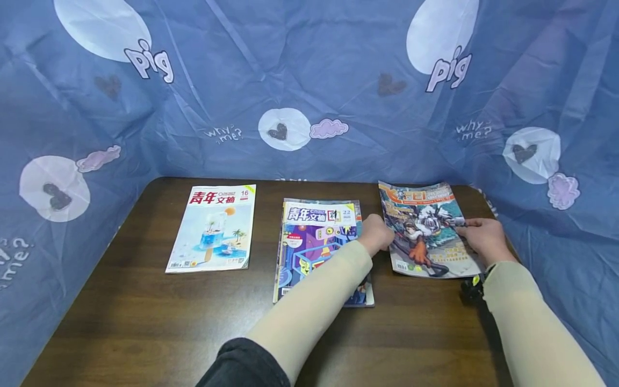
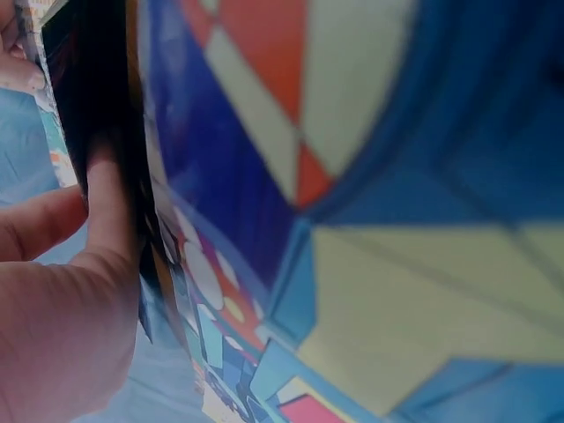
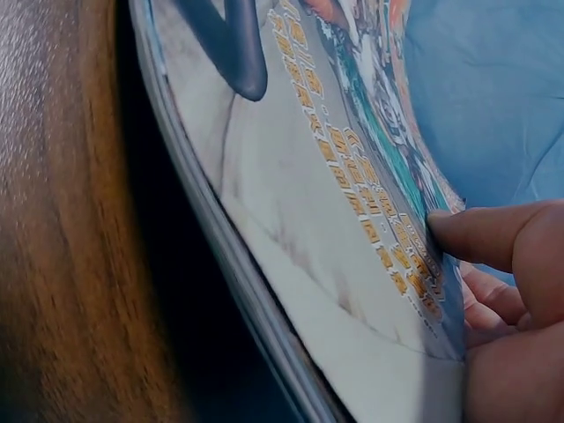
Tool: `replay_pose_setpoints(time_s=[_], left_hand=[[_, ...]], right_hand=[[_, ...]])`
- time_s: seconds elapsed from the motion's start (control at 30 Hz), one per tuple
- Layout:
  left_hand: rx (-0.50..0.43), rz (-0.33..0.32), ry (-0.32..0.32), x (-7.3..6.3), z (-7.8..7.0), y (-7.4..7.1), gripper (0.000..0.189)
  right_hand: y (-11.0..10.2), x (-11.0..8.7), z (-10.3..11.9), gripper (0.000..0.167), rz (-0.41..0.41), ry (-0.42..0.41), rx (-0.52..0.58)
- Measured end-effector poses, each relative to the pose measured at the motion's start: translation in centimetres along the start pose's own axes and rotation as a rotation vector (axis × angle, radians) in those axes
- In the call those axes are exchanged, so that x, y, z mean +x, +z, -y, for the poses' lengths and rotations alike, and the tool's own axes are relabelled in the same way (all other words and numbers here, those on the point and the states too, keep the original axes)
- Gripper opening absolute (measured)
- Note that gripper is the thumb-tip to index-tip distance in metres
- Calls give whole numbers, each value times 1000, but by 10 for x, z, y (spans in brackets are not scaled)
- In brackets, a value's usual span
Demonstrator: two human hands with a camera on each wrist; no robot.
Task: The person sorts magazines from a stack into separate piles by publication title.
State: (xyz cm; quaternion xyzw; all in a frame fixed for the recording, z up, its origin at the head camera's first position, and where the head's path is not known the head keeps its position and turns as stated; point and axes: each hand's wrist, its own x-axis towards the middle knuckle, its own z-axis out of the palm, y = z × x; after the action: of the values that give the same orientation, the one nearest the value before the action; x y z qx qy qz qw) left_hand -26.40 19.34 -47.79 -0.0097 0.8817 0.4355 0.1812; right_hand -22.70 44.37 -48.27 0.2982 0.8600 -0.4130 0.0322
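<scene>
A magazine with an orange title and a comic-style figure on its cover point(image 1: 425, 231) lies at the right of the table. My right hand point(image 1: 485, 236) pinches its right edge, thumb on the cover and other fingers beneath; in the right wrist view, that side of the magazine point(image 3: 308, 220) stands raised off the wood. At its left edge my left hand point(image 1: 377, 234) grips the magazine, fingers partly hidden in the head view. The left wrist view has the left hand's fingers point(image 2: 107, 203) against a dark side of it. Beneath the left forearm sits a stack of magazines, a purple one point(image 1: 309, 242) on top.
A white magazine with a red title point(image 1: 213, 231) lies apart on the left of the brown table point(image 1: 145, 322). Blue printed cloth point(image 1: 309, 70) hangs behind the table and along both sides. A small black object point(image 1: 473, 290) is at the right wrist.
</scene>
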Motion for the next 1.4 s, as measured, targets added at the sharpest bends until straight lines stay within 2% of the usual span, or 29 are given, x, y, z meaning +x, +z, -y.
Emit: replay_pose_setpoints(time_s=[0.23, 0.5, 0.67, 0.8, 0.93, 1.07, 1.27, 1.3, 1.4], left_hand=[[45, -10, 34, 2, 0, 1, 6], [102, 25, 41, 1, 0, -1, 10], [143, 41, 79, -2, -1, -5, 1], [161, 24, 131, -6, -1, -9, 15], [162, 15, 175, -12, -1, -13, 14], [153, 20, 189, -17, -2, -17, 15], [87, 58, 261, -27, -4, -30, 38], [75, 62, 281, -30, -5, -33, 37], [30, 50, 343, -39, -4, -46, 12]], right_hand=[[3, 4, 0, 54, -15, 15, -26], [5, 2, -2, 49, -37, 0, -66], [3, -4, 0, 49, -81, -73, -122], [4, -10, 3, 51, -128, -156, -177], [8, -14, 8, 53, -152, -169, -202], [9, -19, 15, 56, -162, -177, -165], [9, -38, 30, 63, -134, -198, -32], [9, -42, 32, 64, -129, -204, -17], [13, -54, 41, 64, -130, -240, 29]])
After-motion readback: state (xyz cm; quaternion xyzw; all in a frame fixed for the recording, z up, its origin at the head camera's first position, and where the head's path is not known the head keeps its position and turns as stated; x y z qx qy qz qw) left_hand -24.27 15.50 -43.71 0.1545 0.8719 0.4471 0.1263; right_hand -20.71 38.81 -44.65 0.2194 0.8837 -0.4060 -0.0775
